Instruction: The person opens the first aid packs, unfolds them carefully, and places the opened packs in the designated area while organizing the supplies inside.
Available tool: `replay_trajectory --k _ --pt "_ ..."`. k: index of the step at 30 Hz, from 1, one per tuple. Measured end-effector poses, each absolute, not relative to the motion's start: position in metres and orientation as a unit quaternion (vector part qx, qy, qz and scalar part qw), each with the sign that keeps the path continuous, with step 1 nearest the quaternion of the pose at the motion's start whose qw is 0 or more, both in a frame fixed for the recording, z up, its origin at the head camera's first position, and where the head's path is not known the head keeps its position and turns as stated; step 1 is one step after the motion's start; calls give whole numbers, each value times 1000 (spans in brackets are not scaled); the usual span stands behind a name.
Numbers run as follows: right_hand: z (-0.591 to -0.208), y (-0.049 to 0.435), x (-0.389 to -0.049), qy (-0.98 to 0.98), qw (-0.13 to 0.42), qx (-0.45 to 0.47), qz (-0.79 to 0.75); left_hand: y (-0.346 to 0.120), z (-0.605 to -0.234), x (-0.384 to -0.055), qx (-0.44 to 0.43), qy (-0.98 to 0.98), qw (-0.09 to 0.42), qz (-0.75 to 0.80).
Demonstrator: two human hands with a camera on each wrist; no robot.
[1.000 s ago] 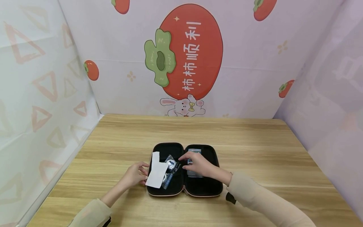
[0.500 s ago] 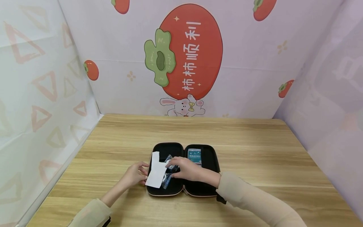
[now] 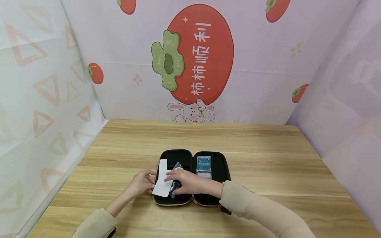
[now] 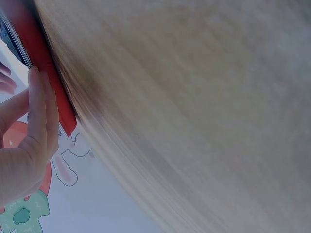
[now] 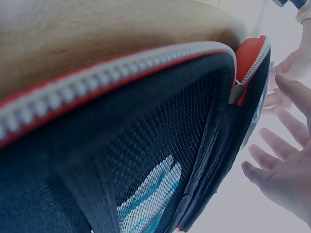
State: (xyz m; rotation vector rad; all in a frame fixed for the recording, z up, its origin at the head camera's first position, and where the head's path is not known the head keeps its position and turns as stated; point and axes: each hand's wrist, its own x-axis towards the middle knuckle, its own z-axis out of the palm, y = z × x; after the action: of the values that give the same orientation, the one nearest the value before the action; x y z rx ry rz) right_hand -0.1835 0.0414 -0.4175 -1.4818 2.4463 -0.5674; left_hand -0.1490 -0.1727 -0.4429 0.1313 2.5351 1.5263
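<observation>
An open zip case [image 3: 221,165] with black lining lies flat on the table. My left hand [image 3: 141,182] touches its left edge; in the left wrist view, nearly straight fingers rest against the red outer side [image 4: 43,63] beside the zipper. My right hand [image 3: 187,182] is over the case's left half, with its fingertips overlapping a white sheet of paper [image 3: 162,189] in the head view. Its fingers are spread in the right wrist view. Under that hand, clear plastic packets [image 3: 178,166] with round contents are partly hidden.
A teal packet [image 3: 204,162] lies in the right half of the case, behind a mesh pocket [image 5: 189,121]. The wooden table [image 3: 253,145] reaches back to a printed cloth wall [image 3: 253,96]. Cloth also hangs at both sides.
My right hand has moved left from the right half of the case to the packets and paper, uncovering the teal packet. My left hand has stayed at the edge.
</observation>
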Motion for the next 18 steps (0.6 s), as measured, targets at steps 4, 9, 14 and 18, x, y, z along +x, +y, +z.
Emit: replay_trajectory --k 4,9,14,18 --pt "-420 38 -184 825 111 -524 -181 -173 -443 -149 46 851 90 515" --pt "-425 36 -184 825 113 -526 -170 -172 -444 -150 37 856 85 508" --pt "-428 34 -183 837 116 -513 -150 -172 -445 -151 34 858 81 507" --pt "-430 33 -183 839 102 -516 -141 -173 -447 -151 37 849 86 520"
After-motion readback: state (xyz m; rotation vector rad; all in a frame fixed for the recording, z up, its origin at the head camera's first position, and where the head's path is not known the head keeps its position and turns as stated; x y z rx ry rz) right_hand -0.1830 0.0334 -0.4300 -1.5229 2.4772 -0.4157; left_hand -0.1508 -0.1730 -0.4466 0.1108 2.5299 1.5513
